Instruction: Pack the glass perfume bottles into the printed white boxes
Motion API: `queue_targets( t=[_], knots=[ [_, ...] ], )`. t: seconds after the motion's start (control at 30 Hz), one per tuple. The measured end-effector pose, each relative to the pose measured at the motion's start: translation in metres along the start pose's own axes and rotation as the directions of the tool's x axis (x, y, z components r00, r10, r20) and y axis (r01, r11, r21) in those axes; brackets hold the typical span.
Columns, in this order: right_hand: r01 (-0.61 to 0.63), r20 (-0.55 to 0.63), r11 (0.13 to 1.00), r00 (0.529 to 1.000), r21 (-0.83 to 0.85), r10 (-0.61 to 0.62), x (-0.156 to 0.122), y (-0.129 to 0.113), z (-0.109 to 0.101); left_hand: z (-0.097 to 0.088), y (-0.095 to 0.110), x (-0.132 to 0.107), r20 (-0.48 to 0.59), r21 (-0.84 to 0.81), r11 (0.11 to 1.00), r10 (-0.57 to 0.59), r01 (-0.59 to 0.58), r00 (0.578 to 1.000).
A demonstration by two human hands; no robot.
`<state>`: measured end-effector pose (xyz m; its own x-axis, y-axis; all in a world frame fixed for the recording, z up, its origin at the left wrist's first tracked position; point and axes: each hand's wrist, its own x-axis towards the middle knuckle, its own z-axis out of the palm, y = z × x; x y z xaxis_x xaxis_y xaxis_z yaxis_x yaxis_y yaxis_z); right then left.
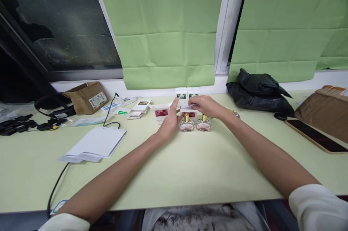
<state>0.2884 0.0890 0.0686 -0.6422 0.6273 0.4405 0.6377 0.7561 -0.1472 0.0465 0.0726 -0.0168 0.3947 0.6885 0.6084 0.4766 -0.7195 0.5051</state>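
Both of my arms reach forward over a pale green table [190,173]. My left hand [169,122] rests against the left side of a small white box with a red picture [188,110], thumb up along it. My right hand [204,105] pinches the box's top flap from the right. Two round perfume bottles with gold caps [186,123] [203,124] stand just in front of that box. A second red-picture box [161,112] stands open to the left. Two white boxes with green pictures [181,95] [193,93] stand behind, by the wall.
Flat white papers [95,143] and a black cable [58,182] lie at the left, with a torn cardboard box [87,97] and small cartons [140,107] behind. A black plastic bag [259,91], a phone [315,136] and a brown parcel [324,109] occupy the right.
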Motion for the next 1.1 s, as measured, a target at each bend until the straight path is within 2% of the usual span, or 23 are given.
queue_targets(
  t=[0.23,0.5,0.6,0.7,0.9,1.1],
  knots=[
    [0.018,0.047,0.999,0.999,-0.037,-0.016,0.001,-0.004,-0.001,0.003,-0.006,0.001,0.033,-0.006,1.000,-0.025,0.025,0.999],
    [0.003,0.046,0.996,0.999,-0.094,0.002,0.001,-0.008,0.001,0.001,-0.014,0.003,0.016,-0.022,1.000,-0.019,0.019,1.000],
    [0.028,0.070,0.999,0.997,-0.035,-0.026,0.002,-0.004,0.003,0.000,-0.011,0.003,0.012,-0.024,0.999,-0.035,0.035,0.999],
    [0.047,0.045,0.998,0.998,0.034,-0.048,0.002,-0.001,0.004,-0.001,-0.010,0.004,-0.008,-0.008,0.999,-0.047,0.047,0.999],
    [-0.056,-0.076,0.984,0.995,0.169,0.070,0.003,-0.003,0.004,-0.001,-0.010,0.002,-0.006,-0.010,0.999,-0.039,0.039,0.999],
    [-0.109,-0.020,0.945,0.992,0.308,0.121,0.002,-0.009,-0.008,-0.001,-0.009,0.003,-0.010,0.041,0.997,-0.066,0.066,0.998]
  ],
)
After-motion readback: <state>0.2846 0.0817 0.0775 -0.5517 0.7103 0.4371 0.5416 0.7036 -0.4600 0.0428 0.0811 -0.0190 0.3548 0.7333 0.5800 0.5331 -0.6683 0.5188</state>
